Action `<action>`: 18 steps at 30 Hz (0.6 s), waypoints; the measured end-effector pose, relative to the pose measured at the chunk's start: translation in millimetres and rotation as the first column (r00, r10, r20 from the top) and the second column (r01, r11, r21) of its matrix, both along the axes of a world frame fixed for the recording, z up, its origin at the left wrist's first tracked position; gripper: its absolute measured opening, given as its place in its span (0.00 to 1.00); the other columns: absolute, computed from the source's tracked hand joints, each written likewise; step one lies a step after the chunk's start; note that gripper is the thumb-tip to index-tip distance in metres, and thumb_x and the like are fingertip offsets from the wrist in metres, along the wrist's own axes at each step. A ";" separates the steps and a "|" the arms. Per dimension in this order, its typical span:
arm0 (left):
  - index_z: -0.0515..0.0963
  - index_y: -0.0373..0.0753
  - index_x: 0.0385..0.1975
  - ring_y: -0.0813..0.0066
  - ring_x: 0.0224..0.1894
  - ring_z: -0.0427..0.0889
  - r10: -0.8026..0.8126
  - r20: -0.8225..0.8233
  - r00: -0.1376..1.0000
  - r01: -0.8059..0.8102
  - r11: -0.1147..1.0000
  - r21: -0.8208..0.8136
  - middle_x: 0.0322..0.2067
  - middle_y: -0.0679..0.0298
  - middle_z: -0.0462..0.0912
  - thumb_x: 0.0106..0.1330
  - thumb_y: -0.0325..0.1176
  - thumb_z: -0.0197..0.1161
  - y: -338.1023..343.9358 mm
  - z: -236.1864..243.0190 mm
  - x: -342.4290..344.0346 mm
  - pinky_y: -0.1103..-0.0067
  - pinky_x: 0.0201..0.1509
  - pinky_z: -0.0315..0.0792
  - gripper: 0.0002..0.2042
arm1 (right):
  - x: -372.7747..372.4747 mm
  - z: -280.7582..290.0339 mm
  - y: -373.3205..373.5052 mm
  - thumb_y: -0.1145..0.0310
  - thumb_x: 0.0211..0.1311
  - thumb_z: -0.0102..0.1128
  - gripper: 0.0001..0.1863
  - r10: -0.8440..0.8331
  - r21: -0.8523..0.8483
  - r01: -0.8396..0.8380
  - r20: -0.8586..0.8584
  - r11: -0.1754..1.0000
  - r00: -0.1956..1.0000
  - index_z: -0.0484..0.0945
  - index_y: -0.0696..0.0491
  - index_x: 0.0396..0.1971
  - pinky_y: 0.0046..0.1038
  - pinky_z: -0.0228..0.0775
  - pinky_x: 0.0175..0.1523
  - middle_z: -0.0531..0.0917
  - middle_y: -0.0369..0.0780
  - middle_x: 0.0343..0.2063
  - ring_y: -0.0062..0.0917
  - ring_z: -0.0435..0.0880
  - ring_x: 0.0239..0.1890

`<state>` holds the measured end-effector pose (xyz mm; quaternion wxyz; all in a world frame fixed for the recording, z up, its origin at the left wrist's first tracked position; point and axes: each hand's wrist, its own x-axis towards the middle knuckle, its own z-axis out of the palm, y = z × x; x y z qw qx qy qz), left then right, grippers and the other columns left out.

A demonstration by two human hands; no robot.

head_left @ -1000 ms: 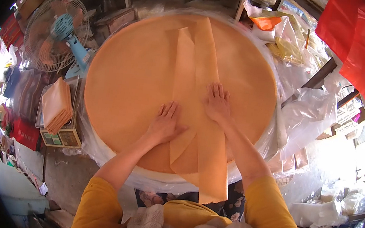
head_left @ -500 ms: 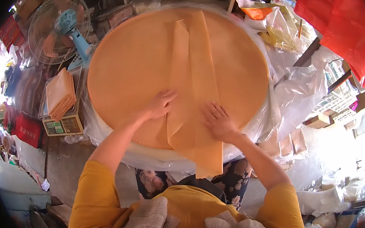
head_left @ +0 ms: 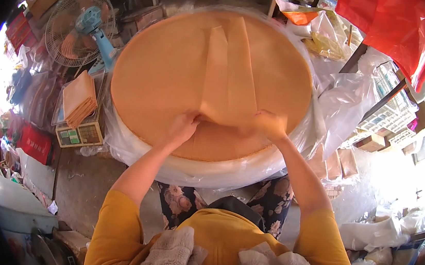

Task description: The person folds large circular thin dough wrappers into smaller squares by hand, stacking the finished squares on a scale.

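Observation:
A wide, round stack of thin orange-tan sheets [head_left: 153, 80] lies in front of me, its pale side wrapped in clear plastic. Down its middle runs a sheet folded into a long strip [head_left: 236, 78], with overlapping layers that narrow toward the far edge. My left hand [head_left: 186, 123] pinches the left corner of the strip's near end. On the right side of that same end, my right hand [head_left: 271, 126] is closed, slightly blurred. Between both hands the near end is raised off the stack, its underside in shadow.
At the left stand a fan [head_left: 92, 24] and a scale [head_left: 80, 136] bearing a pile of folded tan sheets [head_left: 81, 99]. Clear plastic [head_left: 342, 107] bunches along the right. A red plastic sheet [head_left: 389, 32] hangs at upper right, and flat tan packets [head_left: 336, 163] lie below.
Both hands have gone from lying on the folded strip to gripping its near end. That end, which hung over the stack's front edge toward me, is now lifted and drawn back over the stack.

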<state>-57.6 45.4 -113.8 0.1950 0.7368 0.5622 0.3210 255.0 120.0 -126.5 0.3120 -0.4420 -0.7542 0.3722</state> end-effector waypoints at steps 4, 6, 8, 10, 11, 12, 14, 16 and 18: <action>0.75 0.33 0.40 0.63 0.29 0.81 0.248 0.137 0.959 -0.206 0.942 -0.264 0.31 0.56 0.83 0.65 0.35 0.59 -17.1 11.6 19.6 0.72 0.33 0.73 0.11 | -7.4 7.1 -20.4 0.69 0.56 0.66 0.11 -0.173 -0.215 0.191 0.100 0.958 0.980 0.76 0.59 0.32 0.21 0.65 0.20 0.79 0.35 0.22 0.16 0.74 0.19; 0.74 0.33 0.41 0.63 0.31 0.81 0.228 0.165 0.959 -0.189 0.956 -0.224 0.32 0.55 0.83 0.65 0.35 0.59 -15.8 -4.3 13.3 0.72 0.35 0.73 0.12 | -8.7 7.0 -27.8 0.70 0.55 0.66 0.10 -0.225 -0.396 0.187 -0.052 0.899 0.973 0.76 0.59 0.31 0.22 0.64 0.18 0.79 0.35 0.20 0.16 0.75 0.19; 0.74 0.32 0.43 0.63 0.33 0.81 0.185 0.195 0.963 -0.150 0.972 -0.180 0.34 0.54 0.83 0.66 0.36 0.58 -10.9 -10.1 18.1 0.71 0.37 0.74 0.13 | -2.4 -1.8 -19.6 0.67 0.55 0.66 0.11 -0.260 -0.212 0.272 0.083 0.939 0.962 0.76 0.59 0.32 0.24 0.66 0.20 0.79 0.37 0.21 0.19 0.77 0.20; 0.73 0.32 0.45 0.62 0.38 0.82 0.236 0.113 0.965 -0.216 0.963 -0.164 0.37 0.53 0.83 0.67 0.38 0.56 -7.7 -11.7 22.8 0.70 0.40 0.74 0.15 | -1.4 -2.6 -12.5 0.64 0.56 0.65 0.13 -0.313 -0.019 0.324 0.206 0.946 0.927 0.76 0.58 0.32 0.27 0.68 0.22 0.80 0.39 0.22 0.22 0.79 0.21; 0.73 0.32 0.45 0.62 0.38 0.82 0.230 0.113 0.967 -0.210 0.964 -0.163 0.37 0.53 0.83 0.67 0.38 0.56 -6.6 -10.1 24.5 0.70 0.40 0.74 0.15 | -7.5 -0.1 -8.2 0.60 0.56 0.64 0.14 -0.404 0.105 0.390 0.236 0.915 0.884 0.76 0.56 0.32 0.29 0.69 0.26 0.80 0.40 0.23 0.27 0.79 0.24; 0.73 0.33 0.46 0.61 0.41 0.81 0.242 0.078 0.967 -0.218 0.946 -0.239 0.39 0.53 0.83 0.66 0.39 0.57 -5.4 -8.3 26.4 0.70 0.42 0.74 0.16 | -13.3 2.7 -3.8 0.56 0.56 0.63 0.16 -0.494 0.229 0.445 0.254 0.866 0.831 0.77 0.55 0.31 0.32 0.70 0.30 0.80 0.42 0.24 0.31 0.80 0.26; 0.73 0.34 0.47 0.60 0.43 0.81 0.255 0.029 0.966 -0.235 0.922 -0.309 0.40 0.53 0.82 0.66 0.39 0.57 -5.6 -5.1 23.2 0.70 0.44 0.74 0.16 | -35.3 23.7 -1.2 0.54 0.57 0.61 0.17 -0.491 0.168 0.463 0.227 0.870 0.841 0.76 0.54 0.31 0.34 0.70 0.33 0.80 0.42 0.24 0.35 0.79 0.28; 0.74 0.34 0.47 0.59 0.43 0.81 0.261 0.051 0.964 -0.235 0.926 -0.296 0.41 0.53 0.82 0.65 0.41 0.57 -7.4 -6.6 22.7 0.70 0.44 0.74 0.17 | -47.8 30.4 4.7 0.51 0.58 0.58 0.19 -0.495 0.109 0.483 0.202 0.869 0.845 0.76 0.54 0.30 0.37 0.69 0.35 0.80 0.43 0.25 0.39 0.79 0.30; 0.74 0.35 0.46 0.58 0.43 0.81 0.260 0.019 0.965 -0.248 0.937 -0.248 0.40 0.53 0.82 0.65 0.41 0.58 -5.1 -11.4 25.7 0.69 0.43 0.74 0.17 | -52.4 24.0 13.7 0.49 0.59 0.56 0.20 -0.600 0.183 0.571 0.259 0.800 0.757 0.76 0.55 0.28 0.39 0.70 0.36 0.80 0.44 0.24 0.40 0.79 0.31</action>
